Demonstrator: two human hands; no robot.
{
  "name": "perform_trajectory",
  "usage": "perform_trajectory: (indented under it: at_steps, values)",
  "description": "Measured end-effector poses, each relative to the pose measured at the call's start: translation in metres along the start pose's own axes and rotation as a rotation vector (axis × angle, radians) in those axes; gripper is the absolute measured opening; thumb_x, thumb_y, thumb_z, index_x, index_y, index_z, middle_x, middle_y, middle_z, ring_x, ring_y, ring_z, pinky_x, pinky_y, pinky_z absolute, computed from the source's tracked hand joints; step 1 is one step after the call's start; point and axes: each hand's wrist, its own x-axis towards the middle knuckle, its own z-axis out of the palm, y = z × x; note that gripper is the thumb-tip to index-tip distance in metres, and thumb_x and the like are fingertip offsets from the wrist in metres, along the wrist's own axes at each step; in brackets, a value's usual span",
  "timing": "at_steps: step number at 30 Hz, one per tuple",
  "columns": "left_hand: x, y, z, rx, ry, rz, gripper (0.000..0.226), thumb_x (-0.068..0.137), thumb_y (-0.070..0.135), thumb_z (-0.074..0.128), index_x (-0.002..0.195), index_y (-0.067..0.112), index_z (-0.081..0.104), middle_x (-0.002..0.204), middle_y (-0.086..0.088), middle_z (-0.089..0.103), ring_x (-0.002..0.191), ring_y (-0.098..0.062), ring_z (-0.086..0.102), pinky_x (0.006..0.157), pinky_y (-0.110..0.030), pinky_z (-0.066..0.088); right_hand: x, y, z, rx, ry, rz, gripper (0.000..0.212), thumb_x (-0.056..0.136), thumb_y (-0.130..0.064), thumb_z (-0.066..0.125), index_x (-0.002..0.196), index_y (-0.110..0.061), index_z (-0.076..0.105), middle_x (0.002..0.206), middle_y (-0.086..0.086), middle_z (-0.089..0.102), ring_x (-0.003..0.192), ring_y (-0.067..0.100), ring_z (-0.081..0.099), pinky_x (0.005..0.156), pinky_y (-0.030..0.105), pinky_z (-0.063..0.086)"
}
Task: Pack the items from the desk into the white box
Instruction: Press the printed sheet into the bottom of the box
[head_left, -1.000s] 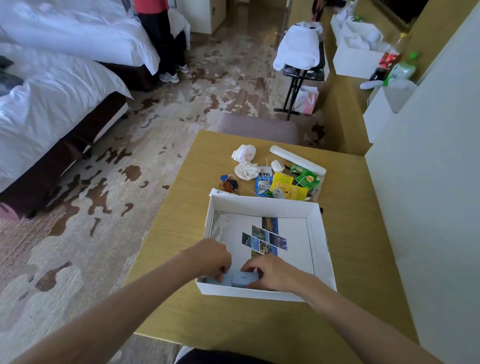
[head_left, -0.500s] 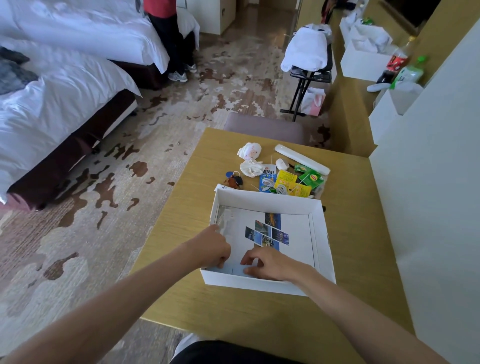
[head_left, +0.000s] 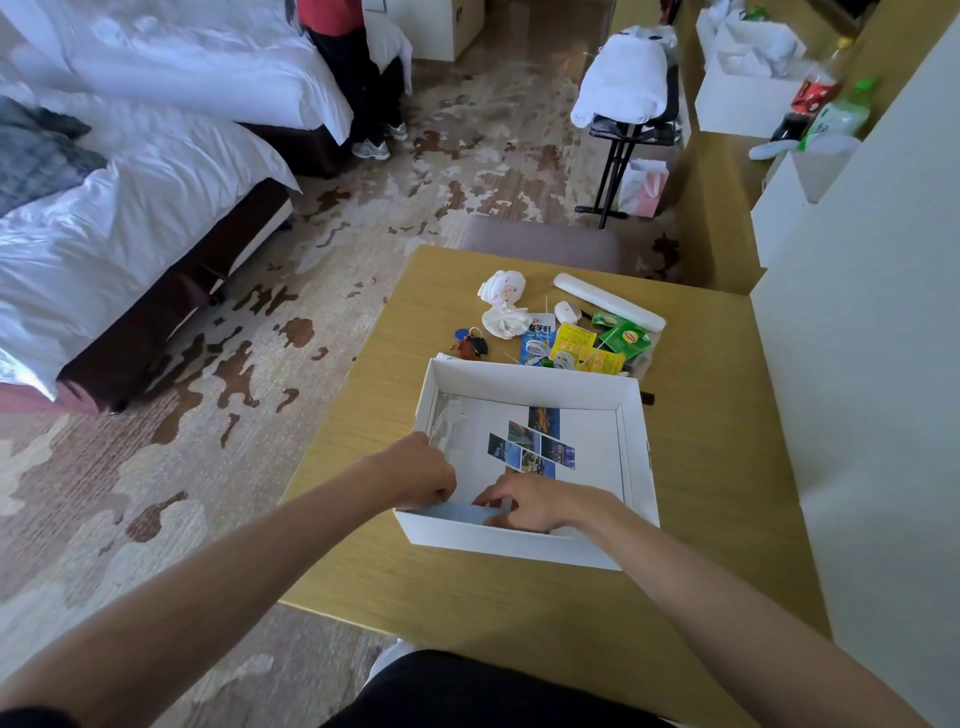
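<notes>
- White cardboard makes up the white box (head_left: 530, 384), which sits open on the yellow wooden surface (head_left: 467, 597), close to its near edge.
- On the box floor lies a white sheet with a collage of small photos (head_left: 535, 447).
- A pale blue item (head_left: 470, 512) lies flat in the near left corner of the box, against the near wall.
- Left hand (head_left: 415, 475) reaches over the box's left wall; its fingers (head_left: 447, 492) are curled down and grip the left end of the pale blue item.
- Right hand (head_left: 540, 501) is inside the box by the near wall; its fingers (head_left: 485, 501) are bent over the right end of the pale blue item and hold it.
- Beyond the far wall of the box, the other things lie in a loose heap on the surface:
- two crumpled white cloths (head_left: 501, 287), one behind the other;
- a bunch of keys with a blue tag (head_left: 470, 343), just beside the box's far left corner;
- a blue packet with a white cable (head_left: 537, 345) on it;
- yellow packets (head_left: 574, 338) and green tea bags (head_left: 626, 335), overlapping;
- a long white case (head_left: 608, 301) lying slantwise at the back of the heap.
- To the left, two beds with white bedding (head_left: 130, 234) stand on a patterned carpet (head_left: 208, 415).
- A person in a red top (head_left: 343, 78) stands beside the far bed.
- Two bottles (head_left: 831, 104) stand on a counter at the upper right.
</notes>
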Motion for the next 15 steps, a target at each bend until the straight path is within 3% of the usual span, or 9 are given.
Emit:
perform_trajectory:
  at_steps: [3,5,9,12,15]
  values:
    - [0.001,0.003,-0.004,-0.118,0.112,-0.044,0.025,0.096,0.025,0.045,0.112,0.023,0.064,0.117,0.0,0.067,0.102,-0.021,0.061,0.091,-0.035,0.046,-0.006,0.005,-0.004,-0.02,0.171,-0.033,0.045,0.094,-0.038,0.056,0.136,-0.023,0.053,0.132,0.004,0.05,0.103,0.018,0.056,0.09,0.031,0.043]
    - [0.002,0.001,-0.009,-0.227,0.285,-0.115,0.027,0.094,0.024,0.048,0.118,0.023,0.061,0.128,0.004,0.06,0.116,-0.017,0.053,0.098,-0.036,0.045,-0.016,0.013,-0.012,0.05,0.345,-0.042,0.039,0.094,-0.034,0.055,0.132,-0.024,0.056,0.128,0.0,0.05,0.102,0.016,0.057,0.092,0.031,0.044]
    - [0.008,-0.015,-0.017,-0.401,0.681,-0.285,0.026,0.092,0.016,0.051,0.115,0.018,0.063,0.126,-0.001,0.06,0.12,-0.017,0.051,0.102,-0.038,0.045,-0.036,0.032,-0.05,0.137,0.673,-0.106,0.029,0.095,-0.02,0.056,0.124,-0.022,0.062,0.114,-0.01,0.052,0.092,0.006,0.058,0.083,0.024,0.047]
    - [0.025,-0.033,-0.027,-0.475,0.807,-0.372,0.025,0.091,0.012,0.051,0.112,0.016,0.064,0.128,-0.005,0.058,0.119,-0.022,0.051,0.092,-0.041,0.051,-0.041,0.042,-0.082,0.132,0.855,-0.085,0.027,0.097,-0.014,0.052,0.12,-0.018,0.065,0.114,-0.005,0.057,0.098,0.007,0.057,0.082,0.022,0.045]
    - [0.051,-0.061,-0.04,-0.578,0.851,-0.414,0.024,0.09,0.013,0.05,0.109,0.02,0.065,0.127,0.0,0.056,0.116,-0.022,0.05,0.079,-0.037,0.051,-0.033,0.053,-0.11,0.072,0.916,0.004,0.027,0.096,-0.013,0.053,0.12,-0.015,0.066,0.115,0.001,0.059,0.102,0.013,0.058,0.082,0.024,0.044]
